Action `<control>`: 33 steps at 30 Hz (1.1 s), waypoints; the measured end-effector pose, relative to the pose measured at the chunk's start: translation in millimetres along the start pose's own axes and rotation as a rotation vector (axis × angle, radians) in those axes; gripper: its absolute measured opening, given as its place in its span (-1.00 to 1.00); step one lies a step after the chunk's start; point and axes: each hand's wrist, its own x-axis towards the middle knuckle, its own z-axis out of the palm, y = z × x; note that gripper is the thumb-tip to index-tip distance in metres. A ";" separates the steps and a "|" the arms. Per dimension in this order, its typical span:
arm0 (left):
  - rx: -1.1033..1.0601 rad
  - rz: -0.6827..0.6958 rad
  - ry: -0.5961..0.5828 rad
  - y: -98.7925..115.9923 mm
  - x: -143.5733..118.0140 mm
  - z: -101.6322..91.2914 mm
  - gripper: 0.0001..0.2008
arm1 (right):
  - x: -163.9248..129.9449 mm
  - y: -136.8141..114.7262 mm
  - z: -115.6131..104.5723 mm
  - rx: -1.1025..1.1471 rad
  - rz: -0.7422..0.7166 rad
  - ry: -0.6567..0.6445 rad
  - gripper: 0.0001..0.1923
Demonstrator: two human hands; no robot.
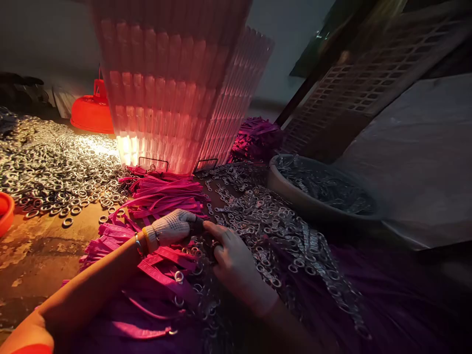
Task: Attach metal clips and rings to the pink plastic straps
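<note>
My left hand [173, 227], in a white dotted glove, is closed with its fingertips pressed together above the strap pile. My right hand [234, 263] comes in from the lower right, its fingers bent and its index fingertip meeting the left fingertips. Whatever lies between the two hands is small, dark and in shadow; I cannot make it out. Under and behind the left hand lie magenta straps [167, 194]. Some straps nearer me have metal rings [179, 277] at their ends. Right beside my right hand spreads a heap of silvery clasps with ring ends [273, 221].
Loose metal rings [70, 167] cover the left of the worn table [44, 250]. A red lamp [92, 115] lights them beside ribbed clear plastic panels [158, 98]. A tub [282, 184] of metal parts stands right, with purple straps [258, 137] behind. An orange-red container [5, 211] sits far left.
</note>
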 end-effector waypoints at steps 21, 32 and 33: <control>0.018 -0.136 0.341 14.8 -103.8 64.8 -0.67 | -18.5 -73.9 -29.1 -0.128 0.151 0.044 -0.73; -0.016 -0.222 0.120 2.0 -125.2 62.9 -0.83 | -30.7 -78.8 -14.4 -0.098 0.046 -0.107 -0.68; 0.036 -0.199 0.141 2.8 -123.8 61.8 -0.87 | -31.4 -77.9 -13.8 -0.054 0.068 -0.113 -0.68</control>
